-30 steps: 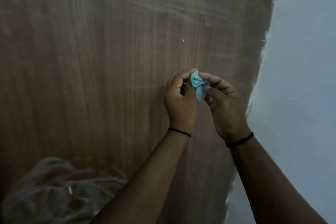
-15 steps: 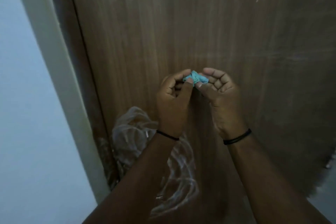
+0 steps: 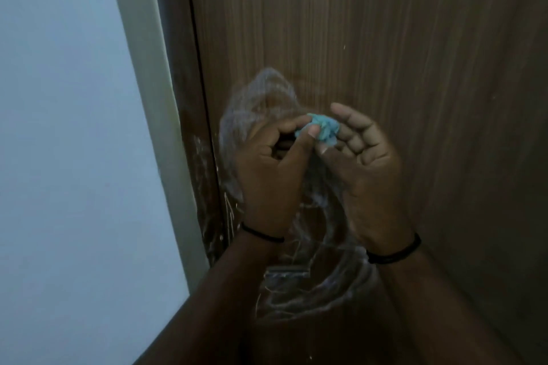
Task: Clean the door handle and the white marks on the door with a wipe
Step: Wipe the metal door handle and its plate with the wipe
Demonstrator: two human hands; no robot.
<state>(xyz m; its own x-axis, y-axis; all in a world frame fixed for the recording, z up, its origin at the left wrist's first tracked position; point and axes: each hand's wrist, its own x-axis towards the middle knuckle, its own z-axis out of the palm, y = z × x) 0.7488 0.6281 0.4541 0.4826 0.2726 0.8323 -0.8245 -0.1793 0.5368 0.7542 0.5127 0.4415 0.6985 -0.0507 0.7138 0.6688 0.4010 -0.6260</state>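
Bunching the blue wipe [image 3: 321, 129] between both hands, you are preparing a fresh pad before going back to the door [image 3: 385, 38]. Your left hand [image 3: 271, 172] is pinching the wipe's left edge between thumb and curled forefinger, while your right hand [image 3: 360, 163] is holding its other side with thumb against loosely bent fingers, palm turned toward you. The wipe is sitting at the fingertips, just in front of the white marks [image 3: 261, 98], which are swirling across the wood from above the hands down below the wrists, close to the door frame [image 3: 142, 98]. To do this step well, you are best folding the wad so a clean face is turning outward, then pressing it flat rather than dabbing with a tight ball. No handle is showing here. Compared with the view half a second ago, your head is tilting lower and the marks are filling more of the picture; the hands are keeping much the same hold.
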